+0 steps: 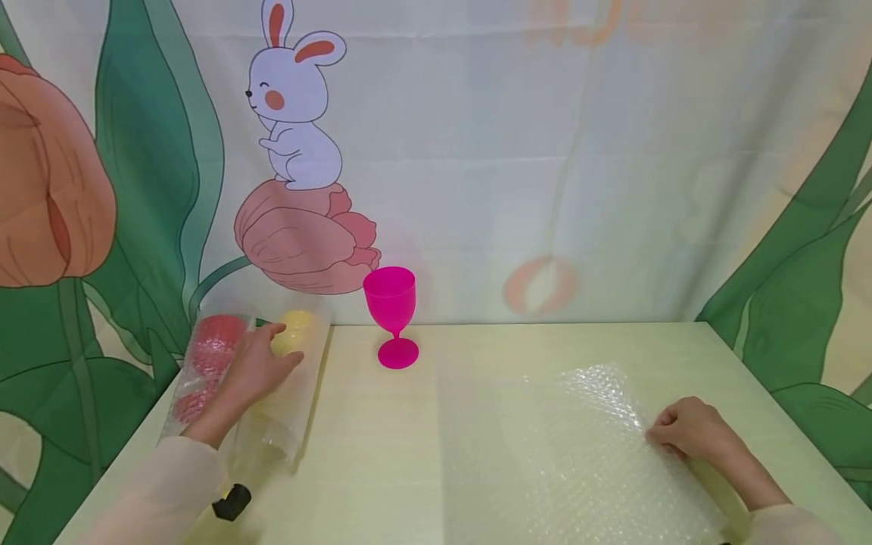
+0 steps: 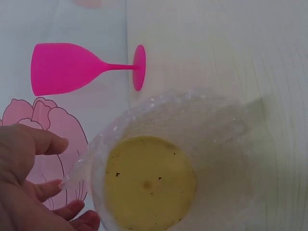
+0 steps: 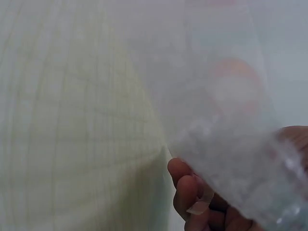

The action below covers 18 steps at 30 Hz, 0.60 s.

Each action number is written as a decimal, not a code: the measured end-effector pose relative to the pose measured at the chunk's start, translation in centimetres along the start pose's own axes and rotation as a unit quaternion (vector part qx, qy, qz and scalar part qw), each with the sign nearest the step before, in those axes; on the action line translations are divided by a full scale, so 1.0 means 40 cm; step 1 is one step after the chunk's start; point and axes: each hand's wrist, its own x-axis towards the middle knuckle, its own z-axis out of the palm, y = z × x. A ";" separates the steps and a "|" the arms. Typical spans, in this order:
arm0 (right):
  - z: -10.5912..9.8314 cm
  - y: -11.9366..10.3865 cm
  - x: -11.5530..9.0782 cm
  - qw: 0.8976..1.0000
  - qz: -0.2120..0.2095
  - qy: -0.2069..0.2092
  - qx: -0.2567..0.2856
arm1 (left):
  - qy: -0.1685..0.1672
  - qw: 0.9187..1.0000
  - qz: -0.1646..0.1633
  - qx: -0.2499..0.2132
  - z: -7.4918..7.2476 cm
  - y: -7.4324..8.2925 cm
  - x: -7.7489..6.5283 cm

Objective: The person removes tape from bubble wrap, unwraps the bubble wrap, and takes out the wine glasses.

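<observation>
At the table's left side stand two bubble-wrapped bundles, one around a red goblet (image 1: 216, 344) and one around a yellow goblet (image 1: 297, 324). My left hand (image 1: 255, 367) is at the yellow one, thumb and fingers spread; in the left wrist view its fingertips (image 2: 50, 189) are right at the edge of the wrap, and the yellow goblet's round base (image 2: 149, 183) faces the camera. My right hand (image 1: 695, 430) pinches the right edge of a bubble wrap sheet (image 1: 545, 462), whose edge is lifted off the table. The right wrist view shows the sheet partly hiding that hand's fingers.
A bare pink goblet (image 1: 391, 299) stands upright near the table's back edge, between the wrapped goblets and the sheet. Behind the pale table (image 1: 375, 454) hangs a printed curtain (image 1: 463, 151) with a rabbit and tulips. A small black piece (image 1: 232, 502) is beside my left sleeve.
</observation>
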 end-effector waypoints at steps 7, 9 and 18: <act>-0.017 0.015 0.010 1.000 0.013 -0.008 -0.010 | -0.016 0.998 -0.036 0.042 0.008 -0.014 -0.002; -0.022 0.020 0.012 1.000 0.011 -0.006 -0.012 | -0.018 0.998 -0.044 0.046 0.011 -0.015 -0.001; -0.041 0.042 0.022 1.000 0.011 -0.011 -0.022 | -0.028 0.995 -0.065 0.070 0.024 -0.031 0.006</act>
